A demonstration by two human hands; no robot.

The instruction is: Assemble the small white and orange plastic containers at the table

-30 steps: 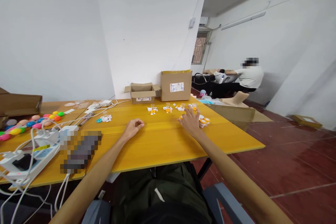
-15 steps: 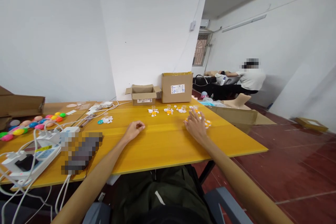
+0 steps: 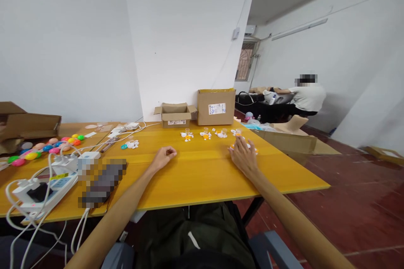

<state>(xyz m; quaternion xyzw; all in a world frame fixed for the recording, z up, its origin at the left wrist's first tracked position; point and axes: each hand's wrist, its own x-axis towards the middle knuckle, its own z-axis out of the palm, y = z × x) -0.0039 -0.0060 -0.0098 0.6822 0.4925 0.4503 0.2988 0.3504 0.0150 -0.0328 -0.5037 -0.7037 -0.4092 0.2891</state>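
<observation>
My left hand (image 3: 163,158) rests on the yellow-brown table, its fingers loosely curled and nothing visible in them. To the right, my right hand (image 3: 244,155) is over a group of small orange and white plastic pieces (image 3: 256,151), fingers bent and apart. It hides most of that group, and I cannot make out whether a fingertip touches a piece. Beyond the hands lie several small groups of parts: white and orange pieces (image 3: 187,137), more orange and white pieces (image 3: 205,136), and white pieces with a clear cup (image 3: 222,134).
An open cardboard box (image 3: 175,117) and a larger carton (image 3: 216,109) stand at the back. On the left are a power strip (image 3: 59,187) with cables, a pixelated phone (image 3: 104,183), coloured balls (image 3: 47,148) and white parts with a teal ring (image 3: 124,146). A person (image 3: 307,96) sits far right.
The view has shifted slightly, so the scene sits further right. My right hand stays by the orange and white pieces, its fingers now more bent. My left hand keeps its pose.
</observation>
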